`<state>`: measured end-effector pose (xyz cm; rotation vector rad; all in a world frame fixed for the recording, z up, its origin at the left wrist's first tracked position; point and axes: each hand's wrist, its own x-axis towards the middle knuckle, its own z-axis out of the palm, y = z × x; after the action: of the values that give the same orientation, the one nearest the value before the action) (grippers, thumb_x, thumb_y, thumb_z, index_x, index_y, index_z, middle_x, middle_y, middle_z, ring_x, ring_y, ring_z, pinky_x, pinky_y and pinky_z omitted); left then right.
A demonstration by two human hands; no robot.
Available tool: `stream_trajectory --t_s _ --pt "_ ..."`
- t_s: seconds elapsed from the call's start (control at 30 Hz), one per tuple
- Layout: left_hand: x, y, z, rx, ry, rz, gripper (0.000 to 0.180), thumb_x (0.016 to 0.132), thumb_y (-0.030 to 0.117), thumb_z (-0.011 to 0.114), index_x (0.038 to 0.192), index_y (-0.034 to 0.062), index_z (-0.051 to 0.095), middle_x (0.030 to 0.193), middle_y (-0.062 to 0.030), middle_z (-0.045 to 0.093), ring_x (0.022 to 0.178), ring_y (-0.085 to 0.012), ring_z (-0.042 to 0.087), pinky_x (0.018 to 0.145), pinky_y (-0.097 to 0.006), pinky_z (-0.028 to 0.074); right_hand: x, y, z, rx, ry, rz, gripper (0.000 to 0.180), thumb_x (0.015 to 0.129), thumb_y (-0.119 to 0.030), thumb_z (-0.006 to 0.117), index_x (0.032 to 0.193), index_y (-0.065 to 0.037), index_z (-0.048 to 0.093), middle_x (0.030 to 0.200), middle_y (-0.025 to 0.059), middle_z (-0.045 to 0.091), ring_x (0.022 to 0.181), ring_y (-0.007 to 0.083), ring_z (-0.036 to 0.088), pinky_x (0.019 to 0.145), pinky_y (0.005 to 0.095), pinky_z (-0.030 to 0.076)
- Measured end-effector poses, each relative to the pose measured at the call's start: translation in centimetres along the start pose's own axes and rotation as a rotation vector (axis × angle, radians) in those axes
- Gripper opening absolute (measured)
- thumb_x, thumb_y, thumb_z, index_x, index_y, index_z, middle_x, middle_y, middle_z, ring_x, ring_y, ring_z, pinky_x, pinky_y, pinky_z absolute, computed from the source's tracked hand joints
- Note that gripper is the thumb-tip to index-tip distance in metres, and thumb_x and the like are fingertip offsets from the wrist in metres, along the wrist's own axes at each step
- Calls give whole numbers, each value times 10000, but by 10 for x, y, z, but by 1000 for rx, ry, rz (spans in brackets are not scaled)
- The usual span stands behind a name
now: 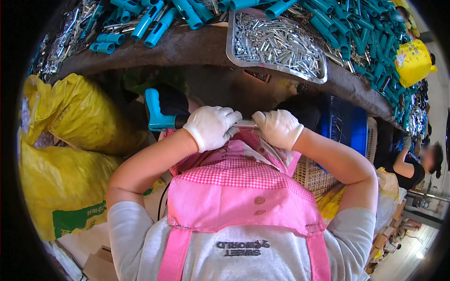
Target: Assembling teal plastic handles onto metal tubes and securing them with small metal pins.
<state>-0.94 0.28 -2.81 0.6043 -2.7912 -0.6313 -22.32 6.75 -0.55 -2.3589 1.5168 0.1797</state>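
Note:
Both my hands wear white gloves and meet over my lap, in front of a pink checked apron [243, 196]. Between them runs a silvery metal rod [246, 124], with a black collar and a teal L-shaped handle [153, 110] at its left end. My left hand [211, 126] is closed around the rod beside the black collar. Just to its right, my right hand [280, 127] grips the rod's other end, which its fingers hide. A short stretch of bare metal shows between the two hands.
Ahead, a dark-covered bench [154, 51] bears teal slotted tubes [190, 14] and a metal tray [230, 44] of small silvery parts. Bulging yellow sacks [89, 112] stand left. On the right are a blue bin [358, 131], a beige basket [311, 178] and another person [412, 171].

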Motion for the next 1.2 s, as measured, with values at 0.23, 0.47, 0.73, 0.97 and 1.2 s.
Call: stream_trajectory --t_s 0.23,0.47,0.73,0.97,1.2 --pt "-7 3 -1 195 234 321 270 749 164 604 989 42 584 814 -79 587 722 -242 599 613 -362 495 -7 7 -26 1065 -695 362 434 930 -448 486 901 -19 546 666 40 516 597 136 499 550 280 434" --pt "-3 2 5 -150 -209 -125 293 818 188 539 1080 57 548 993 -162 615 893 -343 612 769 -421 501 -4 -5 -9 218 -285 61 233 893 -239 513 983 -26 540 789 142 618 733 301 636 613 404 500" --pt "8 4 24 -589 -238 -201 281 841 185 586 1054 1 576 1003 -230 619 937 -397 585 809 -416 482 4 -9 -7 -173 -27 -125 170 810 -178 532 907 -39 544 768 139 637 700 296 648 585 413 524" --pt "8 12 36 -67 26 -62 256 823 221 519 1011 64 591 910 -135 625 821 -317 612 698 -411 498 12 10 0 57 -279 -17 374 873 -394 545 914 -23 525 742 204 634 701 335 644 576 439 496" --pt "11 3 29 3 16 108 308 778 193 575 1043 36 577 930 -125 623 844 -291 611 703 -413 496 8 20 11 491 -279 -40 392 895 -420 525 863 -30 549 686 140 614 647 297 632 579 399 492"
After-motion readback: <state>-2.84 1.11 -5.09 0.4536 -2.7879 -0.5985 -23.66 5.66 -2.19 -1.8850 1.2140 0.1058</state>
